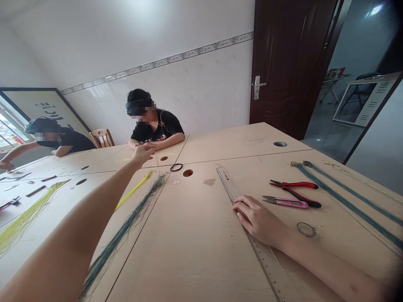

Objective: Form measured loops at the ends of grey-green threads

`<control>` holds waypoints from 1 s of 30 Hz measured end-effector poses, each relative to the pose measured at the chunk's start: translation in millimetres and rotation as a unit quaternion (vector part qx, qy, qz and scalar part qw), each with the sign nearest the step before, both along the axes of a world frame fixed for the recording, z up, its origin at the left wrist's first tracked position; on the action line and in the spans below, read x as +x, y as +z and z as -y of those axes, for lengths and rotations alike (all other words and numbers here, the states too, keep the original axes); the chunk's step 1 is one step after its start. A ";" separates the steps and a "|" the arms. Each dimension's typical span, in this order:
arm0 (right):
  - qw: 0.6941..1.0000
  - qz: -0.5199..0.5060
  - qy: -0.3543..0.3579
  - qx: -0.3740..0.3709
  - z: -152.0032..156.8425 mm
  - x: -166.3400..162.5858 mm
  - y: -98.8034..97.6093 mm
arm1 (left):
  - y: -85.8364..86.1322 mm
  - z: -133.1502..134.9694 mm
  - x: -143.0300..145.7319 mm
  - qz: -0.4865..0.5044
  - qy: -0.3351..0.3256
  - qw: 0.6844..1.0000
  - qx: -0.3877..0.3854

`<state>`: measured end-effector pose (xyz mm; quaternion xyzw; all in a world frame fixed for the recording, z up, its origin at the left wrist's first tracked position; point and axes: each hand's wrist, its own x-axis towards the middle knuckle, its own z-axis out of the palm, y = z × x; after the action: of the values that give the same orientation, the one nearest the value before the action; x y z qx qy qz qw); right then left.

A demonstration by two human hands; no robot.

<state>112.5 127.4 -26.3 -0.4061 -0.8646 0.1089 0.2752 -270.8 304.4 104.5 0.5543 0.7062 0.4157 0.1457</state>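
My left hand is stretched far over the table, in front of the co-worker's forearms. Its fingers look pinched together, and whatever they may hold is too small to make out. Below that arm lie a bundle of yellow threads and a long bundle of grey-green threads. My right hand presses on a clear ruler, with its fingers bent over the left edge. Right of this hand are red-and-black pliers, pink thread snips and a thin wire ring.
Teal thread bundles lie at the right. A black band sits beside a round table hole. A co-worker leans on the far edge; another person is at the left. Loose yellow threads spread leftward.
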 end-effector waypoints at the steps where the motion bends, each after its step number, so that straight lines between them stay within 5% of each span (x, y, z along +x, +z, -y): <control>1: 1.000 0.000 0.000 0.002 0.1 0.2 -0.4 | 4.9 1.6 1.5 0.011 0.003 1.000 0.011; 8: 1.000 -0.003 -0.002 0.017 0.3 -0.3 -1.2 | 49.4 14.7 17.2 0.075 0.012 0.992 0.102; 16: 0.999 -0.004 -0.006 0.032 0.8 -0.1 -3.2 | 125.7 44.2 43.8 0.104 -0.018 0.968 0.229; 30: 0.998 0.018 -0.006 0.057 0.3 0.1 -5.2 | 255.9 141.1 108.5 0.007 -0.081 0.919 0.385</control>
<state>112.6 127.1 -31.4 -0.3970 -0.8717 0.0503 0.2828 -162.3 163.4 360.4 0.6198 0.4434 0.6463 -0.0406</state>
